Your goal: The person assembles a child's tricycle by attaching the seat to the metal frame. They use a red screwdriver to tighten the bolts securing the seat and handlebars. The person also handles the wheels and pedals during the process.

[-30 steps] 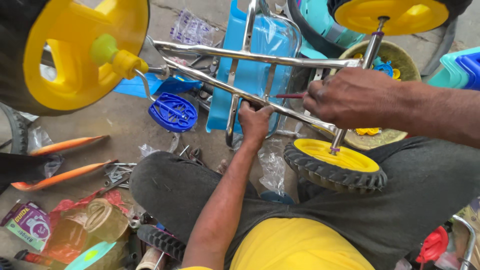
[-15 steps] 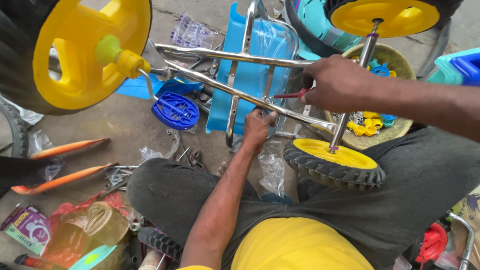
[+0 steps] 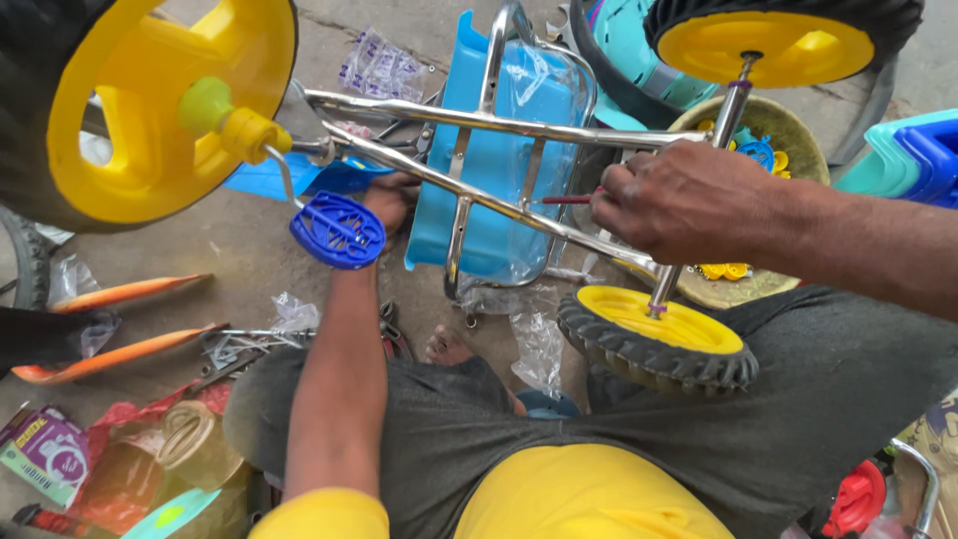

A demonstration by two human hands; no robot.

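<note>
An upturned tricycle lies across my lap: chrome frame [image 3: 469,118], light blue seat [image 3: 514,160], big yellow front wheel [image 3: 150,110] with a blue pedal [image 3: 337,232], and two yellow rear wheels [image 3: 654,334] [image 3: 766,45] on a chrome axle. My right hand [image 3: 689,200] grips a red-handled screwdriver [image 3: 567,200], its tip against the frame beside the seat. My left hand [image 3: 387,200] reaches under the frame tubes to the spot just right of the blue pedal. Its fingers are hidden by the tube and blue plastic.
A bowl [image 3: 788,125] of small yellow and blue parts sits behind my right hand. Two orange strips [image 3: 125,292], loose tools [image 3: 239,349], a clear jar [image 3: 195,449] and a small box [image 3: 45,454] lie on the concrete at left. Stacked blue-green plastic parts [image 3: 913,155] are at right.
My left hand has moved left from the middle of the frame to the area beside the blue pedal. My right hand stays on the screwdriver at the frame.
</note>
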